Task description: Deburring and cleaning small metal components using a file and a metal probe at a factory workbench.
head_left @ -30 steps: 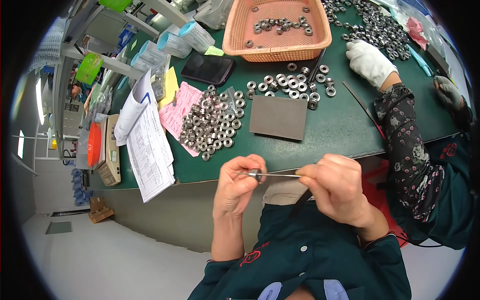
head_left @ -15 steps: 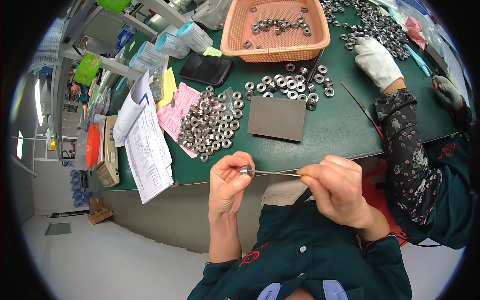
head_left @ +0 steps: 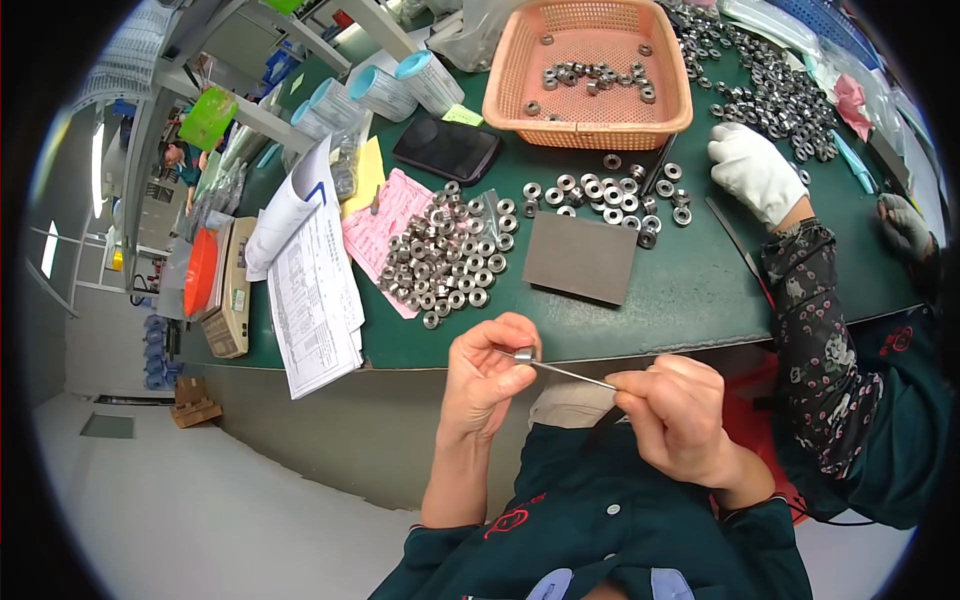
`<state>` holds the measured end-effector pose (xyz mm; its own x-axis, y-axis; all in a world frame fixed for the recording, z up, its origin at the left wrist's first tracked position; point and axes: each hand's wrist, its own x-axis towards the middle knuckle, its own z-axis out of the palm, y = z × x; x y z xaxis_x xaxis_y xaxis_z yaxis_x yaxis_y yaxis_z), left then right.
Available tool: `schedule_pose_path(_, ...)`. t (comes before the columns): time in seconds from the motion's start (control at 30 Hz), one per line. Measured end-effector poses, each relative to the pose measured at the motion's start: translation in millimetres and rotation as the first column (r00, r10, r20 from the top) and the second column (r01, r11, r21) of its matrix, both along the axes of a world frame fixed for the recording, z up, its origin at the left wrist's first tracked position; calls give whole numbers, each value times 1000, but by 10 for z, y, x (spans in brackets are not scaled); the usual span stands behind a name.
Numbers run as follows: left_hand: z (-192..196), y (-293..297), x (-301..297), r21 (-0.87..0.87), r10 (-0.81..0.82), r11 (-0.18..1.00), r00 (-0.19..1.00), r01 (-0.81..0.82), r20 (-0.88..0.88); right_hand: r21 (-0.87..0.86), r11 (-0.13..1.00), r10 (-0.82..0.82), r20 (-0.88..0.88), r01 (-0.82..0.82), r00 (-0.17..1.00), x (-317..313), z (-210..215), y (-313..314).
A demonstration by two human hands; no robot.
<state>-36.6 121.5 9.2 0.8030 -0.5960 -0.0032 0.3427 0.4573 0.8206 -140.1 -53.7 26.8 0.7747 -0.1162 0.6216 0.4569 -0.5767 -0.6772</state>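
Note:
My left hand [head_left: 478,388] pinches a small steel ring [head_left: 524,355] between thumb and fingertips, just in front of the table edge. A thin metal rod [head_left: 577,376] runs through the ring's hole, and its tip shows on the left side. The rod's other end is gripped by my right hand [head_left: 682,418], thumb pressed on the curled fingers. Beyond my hands a flat grey-brown block [head_left: 580,257] lies on the green table [head_left: 690,310]. Left of the block, many similar rings [head_left: 450,255] are heaped on pink paper [head_left: 385,225]; a looser group [head_left: 612,195] lies behind it.
An orange basket [head_left: 590,138] holds more rings. A co-worker's white-gloved hand [head_left: 755,172] rests by a big ring pile [head_left: 780,105] at right, near a thin pointed tool [head_left: 735,240]. Papers [head_left: 315,310], a phone [head_left: 448,150] and a scale [head_left: 232,290] stand left.
The rod has gone further through the ring, its tip now out on the left, and it slants more. The view has shifted. The co-worker's gloved hand has drawn back from the pile.

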Motion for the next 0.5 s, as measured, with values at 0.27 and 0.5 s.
schedule_pose_path(0.27,-31,60,-18,-58,-40,998,996,36,-74,6,1000,-30,-1,30,1000,-66,-74,-17)
schedule_pose_path(0.5,-12,111,-15,16,-74,997,991,76,-111,-86,994,-57,64,63,996,30,-66,-119)
